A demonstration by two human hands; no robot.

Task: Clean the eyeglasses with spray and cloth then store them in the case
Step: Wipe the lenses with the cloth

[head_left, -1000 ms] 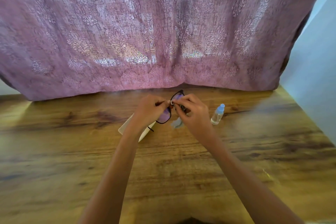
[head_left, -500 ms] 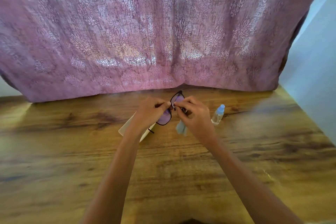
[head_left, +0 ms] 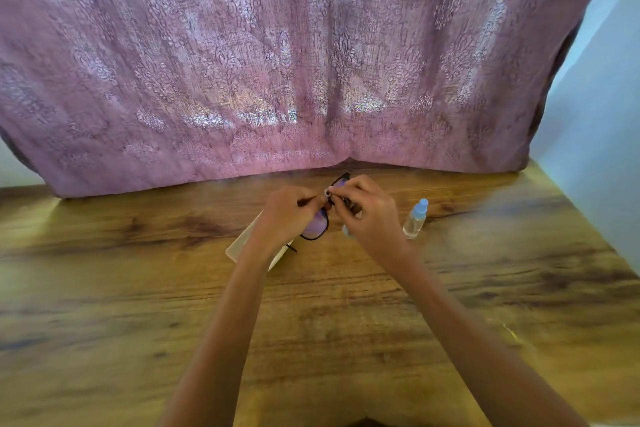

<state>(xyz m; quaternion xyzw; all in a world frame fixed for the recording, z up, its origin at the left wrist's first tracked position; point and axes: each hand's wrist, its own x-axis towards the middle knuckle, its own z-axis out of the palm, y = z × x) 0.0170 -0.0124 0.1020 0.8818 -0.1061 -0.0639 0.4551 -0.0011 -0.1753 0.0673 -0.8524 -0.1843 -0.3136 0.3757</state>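
Note:
Black-framed eyeglasses (head_left: 317,227) with purple-tinted lenses are held above the wooden table between both hands. My left hand (head_left: 285,215) grips the frame near the bridge. My right hand (head_left: 367,208) covers the far lens, pinching a pale blue cloth (head_left: 347,229) against it; only a small corner of the cloth shows below the fingers. A small clear spray bottle (head_left: 415,218) with a light blue cap stands on the table just right of my right hand. The white glasses case (head_left: 242,246) lies on the table under my left wrist, mostly hidden.
A pink patterned curtain (head_left: 277,80) hangs along the far edge of the wooden table (head_left: 138,305). A pale blue wall (head_left: 602,166) runs along the table's right side.
My right hand has shifted slightly over the far lens with the cloth, and less of the cloth hangs below it. The glasses stay in my left hand.

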